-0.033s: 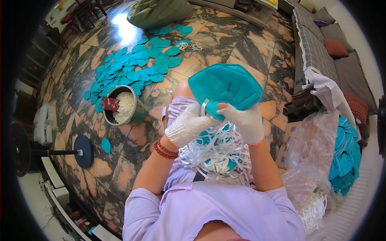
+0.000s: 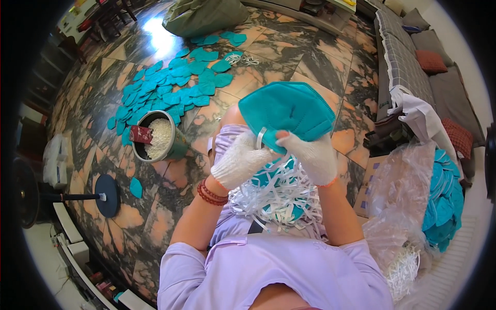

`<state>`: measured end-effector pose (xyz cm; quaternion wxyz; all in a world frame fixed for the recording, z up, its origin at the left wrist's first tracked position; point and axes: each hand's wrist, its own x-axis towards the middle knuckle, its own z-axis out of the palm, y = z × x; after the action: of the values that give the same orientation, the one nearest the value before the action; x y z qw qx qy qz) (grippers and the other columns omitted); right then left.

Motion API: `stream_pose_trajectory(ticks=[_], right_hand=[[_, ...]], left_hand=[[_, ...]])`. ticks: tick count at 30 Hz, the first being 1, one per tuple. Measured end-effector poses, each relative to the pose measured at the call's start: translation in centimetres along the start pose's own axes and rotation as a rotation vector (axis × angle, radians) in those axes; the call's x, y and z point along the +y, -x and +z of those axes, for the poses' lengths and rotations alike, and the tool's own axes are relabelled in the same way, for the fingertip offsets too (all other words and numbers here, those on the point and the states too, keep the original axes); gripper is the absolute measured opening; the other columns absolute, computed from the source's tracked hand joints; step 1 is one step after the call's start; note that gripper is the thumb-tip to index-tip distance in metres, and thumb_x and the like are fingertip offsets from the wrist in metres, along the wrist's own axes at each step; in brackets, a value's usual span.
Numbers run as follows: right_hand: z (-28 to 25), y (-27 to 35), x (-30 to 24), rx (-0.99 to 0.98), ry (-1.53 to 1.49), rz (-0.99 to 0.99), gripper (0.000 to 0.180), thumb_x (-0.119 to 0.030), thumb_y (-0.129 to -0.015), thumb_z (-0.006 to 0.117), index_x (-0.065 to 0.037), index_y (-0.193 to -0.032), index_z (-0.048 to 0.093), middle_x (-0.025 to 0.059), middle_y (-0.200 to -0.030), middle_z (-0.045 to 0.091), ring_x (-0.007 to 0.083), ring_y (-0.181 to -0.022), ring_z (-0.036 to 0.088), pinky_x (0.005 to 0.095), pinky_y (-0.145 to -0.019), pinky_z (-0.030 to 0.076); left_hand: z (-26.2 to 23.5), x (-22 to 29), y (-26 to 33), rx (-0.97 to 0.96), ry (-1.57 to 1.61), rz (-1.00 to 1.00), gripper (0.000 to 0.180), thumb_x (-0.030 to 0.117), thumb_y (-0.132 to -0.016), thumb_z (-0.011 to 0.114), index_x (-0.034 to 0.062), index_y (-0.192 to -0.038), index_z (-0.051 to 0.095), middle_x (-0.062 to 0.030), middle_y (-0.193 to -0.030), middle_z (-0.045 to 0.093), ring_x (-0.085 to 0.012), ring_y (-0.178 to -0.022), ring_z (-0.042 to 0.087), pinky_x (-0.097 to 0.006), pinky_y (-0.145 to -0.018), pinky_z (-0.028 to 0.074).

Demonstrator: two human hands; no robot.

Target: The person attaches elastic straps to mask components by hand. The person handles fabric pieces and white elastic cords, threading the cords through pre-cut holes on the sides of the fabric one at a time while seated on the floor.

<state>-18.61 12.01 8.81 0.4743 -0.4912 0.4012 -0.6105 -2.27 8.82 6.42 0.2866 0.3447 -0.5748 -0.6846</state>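
Note:
A teal folded face mask (image 2: 289,111) is raised above my lap, tilted, with a short white strap (image 2: 261,137) at its lower left edge. My left hand (image 2: 244,159), in a white knit glove, is closed at that corner by the strap; its fingertips are partly hidden. On the lower edge, my right hand (image 2: 312,157) grips the mask, its bare thumb tip in front and the other fingers behind. Below both hands, a heap of white elastic straps (image 2: 279,199) lies on my lap with teal mask pieces showing among them.
Many teal masks (image 2: 170,85) are spread on the marble floor, beside a bucket (image 2: 178,144) of white pellets holding a red box (image 2: 140,134). A round stand base (image 2: 107,195) is at left. At right are a clear plastic bag (image 2: 400,186), more stacked masks (image 2: 443,201) and a sofa (image 2: 408,67).
The mask and both hands have shifted very slightly to the left. My hold on the mask looks the same.

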Motion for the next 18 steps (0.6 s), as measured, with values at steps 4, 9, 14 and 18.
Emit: stream_pose_trajectory(ticks=[4, 9, 14, 18], right_hand=[[-0.9, 0.0, 1.7, 0.31, -0.036, 0.122, 0.022, -0.009, -0.085, 0.064, -0.001, -0.106, 0.062, 0.0017, -0.093, 0.065, 0.0075, -0.078, 0.057, 0.0212, -0.063, 0.046], [-0.6, 1.1, 2.5, 0.171, -0.068, 0.294, 0.019, -0.022, -0.091, 0.062, -0.005, -0.101, 0.062, -0.0005, -0.081, 0.061, 0.0078, -0.071, 0.056, 0.0245, -0.062, 0.045], [2.9, 4.5, 3.6, 0.122, 0.252, 0.007, 0.019, -0.024, -0.093, 0.065, -0.006, -0.099, 0.061, -0.0009, -0.084, 0.062, 0.0097, -0.078, 0.057, 0.0285, -0.067, 0.048], [2.9, 5.7, 3.7, 0.033, 0.264, 0.075, 0.015, -0.02, -0.091, 0.066, -0.006, -0.095, 0.062, -0.0013, -0.08, 0.063, 0.0103, -0.068, 0.055, 0.0295, -0.062, 0.047]], left_hand=[[-0.7, 1.7, 0.5, -0.029, -0.041, -0.046, 0.03, 0.032, -0.093, 0.06, 0.0027, -0.095, 0.064, 0.0031, -0.077, 0.057, -0.0041, -0.066, 0.05, -0.02, -0.057, 0.039], [-1.0, 0.1, 1.1, -0.527, 0.62, -0.154, 0.03, 0.032, -0.097, 0.051, 0.0053, -0.087, 0.061, 0.0053, -0.065, 0.042, -0.0032, -0.045, 0.033, -0.019, -0.039, 0.023], [-2.4, 0.3, -0.5, -0.185, 1.5, -0.036, 0.03, 0.028, -0.099, 0.044, 0.0143, -0.073, 0.05, 0.0055, -0.061, 0.038, -0.0037, -0.045, 0.035, -0.017, -0.037, 0.029], [-3.2, -1.0, -2.3, -0.061, 1.648, 0.002, 0.038, 0.031, -0.102, 0.035, 0.0172, -0.068, 0.045, 0.0037, -0.063, 0.037, -0.0061, -0.044, 0.031, -0.021, -0.034, 0.022]])
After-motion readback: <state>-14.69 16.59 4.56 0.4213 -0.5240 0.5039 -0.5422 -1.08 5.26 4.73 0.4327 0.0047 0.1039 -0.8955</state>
